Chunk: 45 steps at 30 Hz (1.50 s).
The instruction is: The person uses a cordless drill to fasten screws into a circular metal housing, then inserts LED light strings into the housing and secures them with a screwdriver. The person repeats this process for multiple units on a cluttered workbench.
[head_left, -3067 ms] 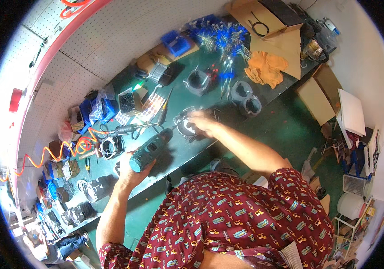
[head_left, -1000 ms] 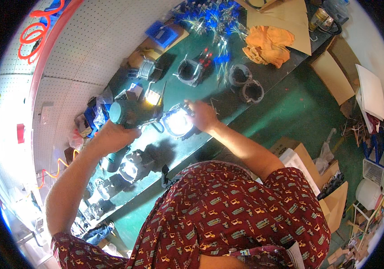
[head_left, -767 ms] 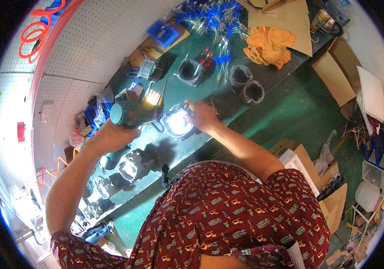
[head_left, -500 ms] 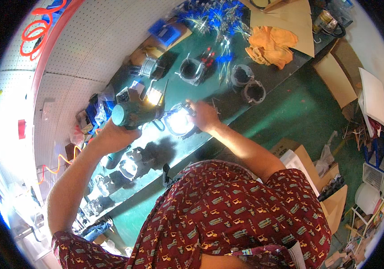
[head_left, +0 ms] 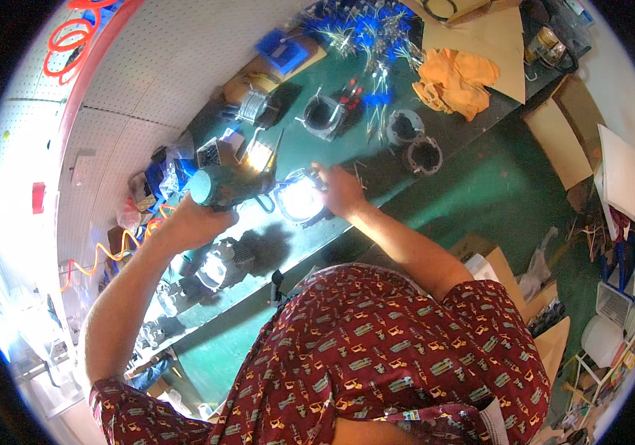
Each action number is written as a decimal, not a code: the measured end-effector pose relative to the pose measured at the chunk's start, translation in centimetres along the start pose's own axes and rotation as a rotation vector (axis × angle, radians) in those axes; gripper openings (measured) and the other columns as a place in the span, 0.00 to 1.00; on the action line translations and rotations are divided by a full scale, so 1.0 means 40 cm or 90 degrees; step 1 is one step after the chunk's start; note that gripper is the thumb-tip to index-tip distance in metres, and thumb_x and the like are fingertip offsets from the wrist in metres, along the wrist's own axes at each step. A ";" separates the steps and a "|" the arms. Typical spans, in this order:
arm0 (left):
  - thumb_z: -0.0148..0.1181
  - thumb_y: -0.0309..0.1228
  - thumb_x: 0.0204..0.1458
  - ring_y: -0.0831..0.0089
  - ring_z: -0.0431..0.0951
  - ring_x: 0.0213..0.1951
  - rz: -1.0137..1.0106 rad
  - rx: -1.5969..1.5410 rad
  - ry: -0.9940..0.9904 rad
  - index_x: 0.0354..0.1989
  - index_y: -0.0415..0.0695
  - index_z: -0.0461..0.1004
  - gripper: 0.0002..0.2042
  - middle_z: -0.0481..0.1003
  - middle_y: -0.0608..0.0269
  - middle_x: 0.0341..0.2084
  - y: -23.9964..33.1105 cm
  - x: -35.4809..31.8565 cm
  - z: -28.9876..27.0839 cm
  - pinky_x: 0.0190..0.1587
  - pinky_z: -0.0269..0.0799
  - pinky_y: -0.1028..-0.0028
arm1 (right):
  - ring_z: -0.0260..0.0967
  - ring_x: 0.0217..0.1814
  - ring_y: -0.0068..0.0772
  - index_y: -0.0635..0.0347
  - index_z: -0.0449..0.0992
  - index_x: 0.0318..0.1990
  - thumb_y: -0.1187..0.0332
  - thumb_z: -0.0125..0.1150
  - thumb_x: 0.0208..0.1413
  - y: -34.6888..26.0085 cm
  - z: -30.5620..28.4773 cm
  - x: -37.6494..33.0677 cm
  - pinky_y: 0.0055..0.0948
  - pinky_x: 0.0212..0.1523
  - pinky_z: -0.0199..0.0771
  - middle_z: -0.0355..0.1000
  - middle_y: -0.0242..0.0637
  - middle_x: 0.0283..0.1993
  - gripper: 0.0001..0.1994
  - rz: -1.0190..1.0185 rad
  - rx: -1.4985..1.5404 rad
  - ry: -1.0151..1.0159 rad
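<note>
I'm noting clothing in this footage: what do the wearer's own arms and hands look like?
The left hand and right hand look ungloved. Both forearms are bare below short, dark red sleeves printed with small yellow and grey-blue motifs.

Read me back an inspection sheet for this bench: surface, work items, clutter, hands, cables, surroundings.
Surface: green bench, strong glare around the lit work.
Work items: power drill aimed toward a brightly lit round housing; whether its tip touches is unclear.
Clutter: blue wire bundles, blue tray, orange cloth, two dark rings, finned housing.
Hands: left hand grips the drill; right hand is at the round housing's right rim, grip unclear.
Cables: orange coiled cord beside the left forearm; red coil at upper left.
Surroundings: perforated wall behind, cardboard at right, green floor.
</note>
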<state>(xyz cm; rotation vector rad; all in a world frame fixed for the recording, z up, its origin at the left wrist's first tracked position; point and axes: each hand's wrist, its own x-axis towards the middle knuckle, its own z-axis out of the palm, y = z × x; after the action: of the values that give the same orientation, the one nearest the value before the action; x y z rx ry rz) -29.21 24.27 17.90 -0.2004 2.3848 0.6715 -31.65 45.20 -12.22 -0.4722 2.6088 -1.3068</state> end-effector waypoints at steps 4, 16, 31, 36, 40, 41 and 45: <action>0.62 0.29 0.47 0.71 0.75 0.32 -0.001 0.015 0.038 0.44 0.40 0.75 0.14 0.77 0.62 0.28 0.017 -0.024 0.010 0.37 0.74 0.66 | 0.74 0.48 0.56 0.52 0.68 0.65 0.52 0.65 0.54 -0.008 0.001 -0.014 0.48 0.49 0.75 0.72 0.51 0.46 0.32 -0.022 0.051 0.039; 0.68 0.33 0.56 0.74 0.73 0.44 -0.035 -0.257 0.139 0.56 0.44 0.74 0.20 0.77 0.65 0.44 -0.136 -0.211 0.137 0.48 0.72 0.67 | 0.76 0.34 0.31 0.60 0.72 0.59 0.63 0.61 0.59 0.044 -0.105 -0.029 0.30 0.32 0.72 0.78 0.34 0.38 0.22 0.259 0.522 0.029; 0.69 0.28 0.50 0.73 0.77 0.35 0.067 -0.703 0.305 0.49 0.41 0.76 0.17 0.78 0.63 0.35 -0.455 -0.423 0.607 0.42 0.74 0.70 | 0.79 0.54 0.35 0.60 0.73 0.51 0.77 0.55 0.63 -0.270 -0.049 -0.211 0.11 0.21 0.58 0.78 0.43 0.52 0.11 0.269 0.872 -0.157; 0.68 0.25 0.50 0.73 0.76 0.33 0.071 -0.813 0.356 0.49 0.39 0.76 0.16 0.78 0.63 0.35 -0.580 -0.539 0.676 0.39 0.74 0.71 | 0.79 0.53 0.39 0.59 0.74 0.49 0.77 0.55 0.64 -0.396 0.066 -0.272 0.12 0.18 0.59 0.78 0.45 0.50 0.08 0.294 0.944 -0.179; 0.68 0.27 0.55 0.74 0.77 0.38 0.112 -0.736 0.386 0.50 0.41 0.77 0.14 0.79 0.65 0.36 -0.705 -0.623 0.700 0.43 0.74 0.73 | 0.80 0.50 0.37 0.58 0.75 0.47 0.76 0.57 0.64 -0.502 0.168 -0.301 0.12 0.17 0.58 0.79 0.44 0.47 0.06 0.293 0.959 -0.213; 0.69 0.27 0.55 0.74 0.78 0.41 0.110 -0.736 0.432 0.50 0.42 0.77 0.14 0.79 0.66 0.39 -0.708 -0.630 0.725 0.46 0.75 0.72 | 0.80 0.49 0.37 0.58 0.75 0.46 0.76 0.57 0.64 -0.527 0.174 -0.312 0.12 0.16 0.58 0.79 0.44 0.47 0.06 0.303 0.929 -0.204; 0.70 0.29 0.53 0.76 0.75 0.38 0.120 -0.733 0.465 0.47 0.44 0.78 0.14 0.78 0.69 0.37 -0.778 -0.676 0.728 0.42 0.74 0.72 | 0.80 0.48 0.36 0.58 0.75 0.45 0.74 0.59 0.64 -0.609 0.247 -0.321 0.13 0.15 0.56 0.80 0.43 0.46 0.05 0.286 0.884 -0.224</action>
<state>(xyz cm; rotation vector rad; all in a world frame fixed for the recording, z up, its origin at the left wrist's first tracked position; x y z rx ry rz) 17.27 11.85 2.58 -0.8082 2.3189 2.3260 -11.88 28.79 1.78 0.1293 0.9677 -2.1061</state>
